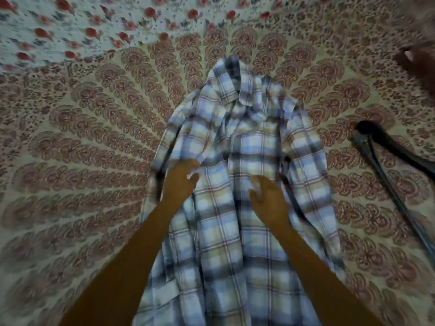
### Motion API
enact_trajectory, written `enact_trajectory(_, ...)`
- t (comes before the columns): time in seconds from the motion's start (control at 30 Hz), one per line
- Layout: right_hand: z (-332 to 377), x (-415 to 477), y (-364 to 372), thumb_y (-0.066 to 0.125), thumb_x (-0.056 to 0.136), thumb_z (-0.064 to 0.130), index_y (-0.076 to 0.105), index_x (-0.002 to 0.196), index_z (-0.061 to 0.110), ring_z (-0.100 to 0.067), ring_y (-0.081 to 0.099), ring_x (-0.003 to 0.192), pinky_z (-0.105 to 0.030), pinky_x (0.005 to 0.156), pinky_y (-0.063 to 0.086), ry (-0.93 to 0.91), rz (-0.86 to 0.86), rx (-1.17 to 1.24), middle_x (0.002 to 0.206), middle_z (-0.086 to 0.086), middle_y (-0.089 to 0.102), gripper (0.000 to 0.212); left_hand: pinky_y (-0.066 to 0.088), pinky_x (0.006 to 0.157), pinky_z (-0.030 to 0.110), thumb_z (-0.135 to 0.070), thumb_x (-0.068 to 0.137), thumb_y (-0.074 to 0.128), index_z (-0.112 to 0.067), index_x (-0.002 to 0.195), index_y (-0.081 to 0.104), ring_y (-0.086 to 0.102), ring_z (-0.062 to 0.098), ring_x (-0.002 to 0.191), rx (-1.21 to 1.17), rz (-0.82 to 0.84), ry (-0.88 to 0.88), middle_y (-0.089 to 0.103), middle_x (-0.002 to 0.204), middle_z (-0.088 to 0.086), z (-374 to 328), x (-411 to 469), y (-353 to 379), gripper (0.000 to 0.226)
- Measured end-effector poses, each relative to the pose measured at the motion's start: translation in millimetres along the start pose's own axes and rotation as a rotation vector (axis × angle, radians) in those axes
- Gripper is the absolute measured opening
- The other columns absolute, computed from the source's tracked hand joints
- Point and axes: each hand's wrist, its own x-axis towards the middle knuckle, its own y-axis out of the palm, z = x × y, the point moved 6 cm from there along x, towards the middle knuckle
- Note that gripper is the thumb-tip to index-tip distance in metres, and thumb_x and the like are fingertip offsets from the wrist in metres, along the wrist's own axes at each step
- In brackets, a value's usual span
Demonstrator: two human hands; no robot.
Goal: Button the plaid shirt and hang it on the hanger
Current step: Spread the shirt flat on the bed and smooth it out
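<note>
My bed [82, 137] holds the plaid shirt [247, 149] flat, front up, for buttoning, with the hanger [388, 147] near. My left hand [181, 184] pinches the front edge. My right hand [268, 198] lies curled on the cloth, its grip too blurry to tell.

Plaid shirt [247, 142]: soft woven cloth, matt, creased. Bedspread [82, 137]: printed cloth, matt. Hanger [397, 150], at 3 o'clock: dark, smooth-looking finish; its material is lost to blur.

a patterned bedspread [82, 137] carries the plaid shirt [247, 149], collar at the far end — a dark hanger [400, 153] lies apart to its right, a floral sheet [94, 24] beyond.
</note>
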Motion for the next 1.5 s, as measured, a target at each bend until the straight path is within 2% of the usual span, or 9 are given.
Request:
enact_trajectory(0.23, -14, -157, 56, 0.051, 0.092, 0.015, 0.056, 0.122, 0.008, -0.032, 0.057, 0.106, -0.04, 0.086, 0.048, 0.158, 0.194, -0.017, 0.121, -0.012, 0.059, 0.031, 0.042, 0.095, 0.04, -0.023, 0.087, 0.063, -0.012, 0.133, 0.045, 0.051, 0.034, 0.117, 0.081, 0.065, -0.355, 0.049, 0.136, 0.015, 90, -159, 23, 0.051)
enact_trajectory(0.53, -35, -249, 85, 0.048, 0.095, 0.029, 0.027, 0.143, 0.013, -0.029, 0.058, 0.093, -0.033, 0.07, 0.047, 0.235, 0.465, -0.146, 0.123, -0.01, 0.05, 0.055, 0.031, 0.107, 0.054, -0.066, 0.069, 0.064, -0.023, 0.148, 0.004, 0.012, 0.037, 0.142, 0.417, 0.396, -0.282, 0.0, 0.157, 0.012, 127, -251, 92, 0.108)
enact_trajectory(0.63, -35, -252, 87, 0.046, 0.096, 0.021, 0.02, 0.147, 0.014, -0.022, 0.051, 0.066, -0.025, 0.048, 0.033, 0.236, 0.431, -0.142, 0.094, -0.013, 0.057, 0.058, 0.035, 0.103, 0.052, -0.055, 0.074, 0.067, -0.02, 0.146, 0.018, 0.021, 0.038, 0.139, 0.519, 0.264, -0.2, 0.009, 0.155, 0.014, 112, -263, 96, 0.093)
enact_trajectory(0.77, -24, -255, 91, 0.048, 0.093, 0.011, 0.013, 0.148, 0.019, -0.012, 0.038, 0.049, -0.024, 0.041, 0.025, 0.175, 0.387, -0.124, 0.101, -0.022, 0.061, 0.065, 0.046, 0.081, 0.042, -0.018, 0.087, 0.056, -0.008, 0.119, 0.053, 0.052, 0.035, 0.11, 0.363, 0.059, -0.272, 0.051, 0.122, 0.017, 123, -262, 79, 0.034)
enact_trajectory(0.87, -18, -254, 86, 0.054, 0.085, 0.004, 0.02, 0.146, 0.017, -0.025, 0.055, 0.076, -0.03, 0.056, 0.045, 0.194, 0.25, -0.222, 0.116, -0.017, 0.052, 0.071, 0.041, 0.066, 0.034, -0.013, 0.088, 0.05, -0.001, 0.101, 0.058, 0.057, 0.032, 0.08, 0.158, -0.164, -0.316, 0.061, 0.09, 0.014, 132, -267, 47, 0.019)
enact_trajectory(1.0, 11, -260, 85, 0.055, 0.088, 0.023, 0.045, 0.131, 0.007, -0.031, 0.049, 0.109, -0.032, 0.086, 0.042, 0.056, 0.053, -0.03, 0.121, -0.017, 0.05, 0.047, 0.037, 0.052, 0.021, -0.017, 0.086, 0.046, 0.0, 0.094, 0.053, 0.046, 0.004, 0.049, -0.429, -0.306, -0.217, 0.049, 0.062, -0.002, 120, -281, 3, 0.02)
enact_trajectory(1.17, 63, -255, 113, 0.02, 0.1, 0.043, 0.059, 0.103, 0.008, -0.02, 0.067, 0.09, -0.019, 0.07, 0.049, 0.687, 0.497, 1.042, 0.083, -0.002, 0.068, 0.052, 0.043, 0.056, 0.005, -0.001, 0.088, 0.051, -0.015, 0.102, 0.053, 0.057, -0.009, 0.063, -0.441, 0.108, 0.053, 0.06, 0.085, -0.004, 71, -298, 13, 0.02)
enact_trajectory(1.33, 44, -243, 102, 0.057, 0.091, 0.028, 0.06, 0.089, 0.013, -0.028, 0.063, 0.086, -0.03, 0.07, 0.049, 0.704, 0.301, 0.774, 0.089, -0.008, 0.065, 0.015, 0.047, 0.087, 0.018, -0.03, 0.086, 0.05, -0.026, 0.103, 0.061, 0.062, 0.005, 0.097, -0.48, 0.402, 0.062, 0.065, 0.105, -0.009, 81, -307, 49, 0.021)
enact_trajectory(1.5, 8, -234, 93, 0.05, 0.095, 0.014, 0.048, 0.092, 0.019, -0.007, 0.053, 0.061, -0.014, 0.047, 0.045, 0.743, 0.145, 0.831, 0.076, 0.001, 0.051, 0.006, 0.047, 0.086, 0.028, -0.027, 0.084, 0.061, -0.017, 0.111, 0.059, 0.06, 0.017, 0.106, -0.369, 0.028, -0.142, 0.063, 0.113, -0.001, 127, -293, 45, 0.029)
